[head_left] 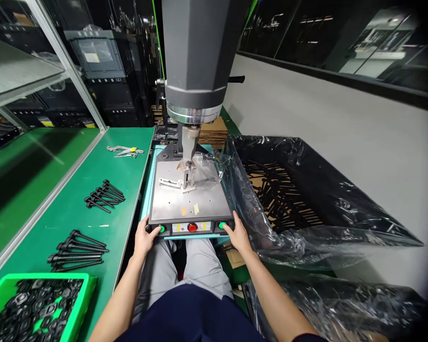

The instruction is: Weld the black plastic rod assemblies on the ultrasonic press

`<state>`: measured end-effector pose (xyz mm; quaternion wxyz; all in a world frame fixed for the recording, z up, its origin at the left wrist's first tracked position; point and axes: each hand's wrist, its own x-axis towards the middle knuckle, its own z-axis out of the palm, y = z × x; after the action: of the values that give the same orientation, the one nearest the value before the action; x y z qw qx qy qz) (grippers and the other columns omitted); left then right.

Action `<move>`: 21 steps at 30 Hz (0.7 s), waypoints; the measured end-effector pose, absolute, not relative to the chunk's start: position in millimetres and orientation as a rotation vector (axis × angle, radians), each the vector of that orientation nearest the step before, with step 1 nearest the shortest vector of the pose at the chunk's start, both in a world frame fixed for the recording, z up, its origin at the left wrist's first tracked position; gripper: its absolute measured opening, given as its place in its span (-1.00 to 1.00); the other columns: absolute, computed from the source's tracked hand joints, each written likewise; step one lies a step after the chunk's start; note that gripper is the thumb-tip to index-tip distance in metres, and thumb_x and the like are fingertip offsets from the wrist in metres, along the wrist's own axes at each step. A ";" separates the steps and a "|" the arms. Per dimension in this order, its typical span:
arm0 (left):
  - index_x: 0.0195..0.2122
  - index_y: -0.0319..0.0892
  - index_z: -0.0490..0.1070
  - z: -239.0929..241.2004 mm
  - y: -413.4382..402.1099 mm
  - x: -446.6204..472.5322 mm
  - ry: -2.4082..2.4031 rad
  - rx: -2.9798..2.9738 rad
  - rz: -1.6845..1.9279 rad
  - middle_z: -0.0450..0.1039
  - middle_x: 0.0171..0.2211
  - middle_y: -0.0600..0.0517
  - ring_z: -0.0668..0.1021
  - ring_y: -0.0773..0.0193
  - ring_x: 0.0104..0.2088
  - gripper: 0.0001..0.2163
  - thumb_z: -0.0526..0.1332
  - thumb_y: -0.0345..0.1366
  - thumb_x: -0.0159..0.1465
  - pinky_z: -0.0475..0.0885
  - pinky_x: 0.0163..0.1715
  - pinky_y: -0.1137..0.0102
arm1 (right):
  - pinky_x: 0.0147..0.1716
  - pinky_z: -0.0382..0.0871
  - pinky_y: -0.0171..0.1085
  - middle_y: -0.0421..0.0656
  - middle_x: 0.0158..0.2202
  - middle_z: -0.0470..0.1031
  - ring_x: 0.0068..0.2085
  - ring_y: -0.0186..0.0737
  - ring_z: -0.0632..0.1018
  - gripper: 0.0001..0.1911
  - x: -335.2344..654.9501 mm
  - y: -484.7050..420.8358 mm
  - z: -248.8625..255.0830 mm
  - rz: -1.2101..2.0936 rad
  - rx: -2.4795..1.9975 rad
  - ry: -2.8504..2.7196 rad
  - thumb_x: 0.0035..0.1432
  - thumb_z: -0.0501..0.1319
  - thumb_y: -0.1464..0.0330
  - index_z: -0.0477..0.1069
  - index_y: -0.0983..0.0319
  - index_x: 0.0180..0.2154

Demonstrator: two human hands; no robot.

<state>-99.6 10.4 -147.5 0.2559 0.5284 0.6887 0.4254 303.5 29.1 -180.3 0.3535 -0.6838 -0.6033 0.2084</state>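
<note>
A press machine with a grey head [196, 57] stands over a steel base plate [171, 197]. Its horn [189, 145] is down on a small fixture [187, 179] at the plate's middle. My left hand [145, 236] grips the machine's front left corner, thumb on the left green button [161, 229]. My right hand [237, 233] grips the front right corner, thumb on the right green button [221, 225]. A red button [192, 227] sits between them. Both hands are curled round the panel edge.
On the green bench [128, 185] lie two groups of black bolts [104, 195] [77, 250] and a metal tool [125, 151]. A green bin of black nuts [32, 306] sits front left. A plastic-lined box of black parts [281, 194] stands to the right.
</note>
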 end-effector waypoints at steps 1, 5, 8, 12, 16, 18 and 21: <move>0.18 -0.14 0.34 -148.7 10.9 -101.8 1.853 1.449 1.157 0.39 0.09 -0.15 0.48 -0.03 0.10 -0.36 0.36 -0.04 0.08 0.43 0.06 0.09 | 0.16 0.30 0.09 0.17 0.24 0.29 0.24 0.17 0.36 -0.18 302.9 27.9 -182.5 0.538 -1.769 -1.546 0.16 0.16 0.04 0.07 0.30 0.33; 0.15 -0.09 0.36 -151.2 10.5 -104.3 1.851 1.478 1.174 0.41 0.07 -0.12 0.49 -0.03 0.08 -0.39 0.36 -0.02 0.08 0.45 0.04 0.09 | 0.16 0.29 0.11 0.17 0.25 0.30 0.24 0.18 0.37 -0.18 296.6 23.5 -188.9 0.500 -1.770 -1.454 0.16 0.16 0.02 0.08 0.30 0.32; 0.13 -0.07 0.38 -148.8 7.9 -100.2 1.880 1.468 1.173 0.42 0.08 -0.12 0.48 -0.05 0.10 -0.42 0.36 -0.03 0.09 0.43 0.08 0.05 | 0.24 0.19 0.11 0.16 0.31 0.21 0.29 0.15 0.30 -0.15 294.0 21.0 -187.9 0.556 -1.730 -1.424 0.17 0.16 0.01 0.04 0.31 0.34; 0.19 -0.12 0.32 -137.7 1.9 -90.2 1.938 1.425 1.250 0.36 0.15 -0.19 0.45 -0.09 0.15 -0.35 0.36 -0.02 0.10 0.42 0.11 0.02 | 0.29 0.10 0.09 0.07 0.36 0.12 0.35 0.05 0.21 -0.14 295.9 19.2 -182.9 0.736 -1.689 -1.382 0.17 0.16 0.00 -0.01 0.23 0.37; 0.22 -0.14 0.28 -110.8 0.4 -75.8 1.984 1.454 1.451 0.36 0.15 -0.19 0.45 -0.03 0.15 -0.42 0.29 -0.07 0.21 0.40 0.14 0.06 | 0.29 0.10 0.09 0.11 0.36 0.13 0.35 0.08 0.20 -0.08 295.1 19.1 -179.6 0.788 -1.709 -1.339 0.14 0.17 -0.04 -0.03 0.25 0.38; 0.21 -0.12 0.29 -95.2 4.2 -68.1 1.933 1.507 1.536 0.38 0.13 -0.17 0.45 0.01 0.14 -0.47 0.27 -0.12 0.23 0.40 0.15 0.09 | 0.29 0.11 0.08 0.10 0.35 0.14 0.34 0.08 0.22 -0.07 293.6 19.2 -178.7 0.783 -1.708 -1.318 0.12 0.18 -0.05 -0.01 0.25 0.37; 0.20 -0.11 0.30 -77.3 14.4 -57.6 1.849 1.562 1.603 0.39 0.12 -0.15 0.47 0.05 0.13 -0.52 0.25 -0.17 0.26 0.42 0.13 0.12 | 0.27 0.16 0.08 0.09 0.34 0.18 0.32 0.08 0.27 -0.09 292.3 19.2 -177.8 0.768 -1.697 -1.292 0.10 0.19 -0.04 0.04 0.23 0.35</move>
<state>-57.6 14.4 -77.3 0.1191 0.5343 0.6323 0.5481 292.3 19.2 -177.8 0.4235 -0.6781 -0.5164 0.3068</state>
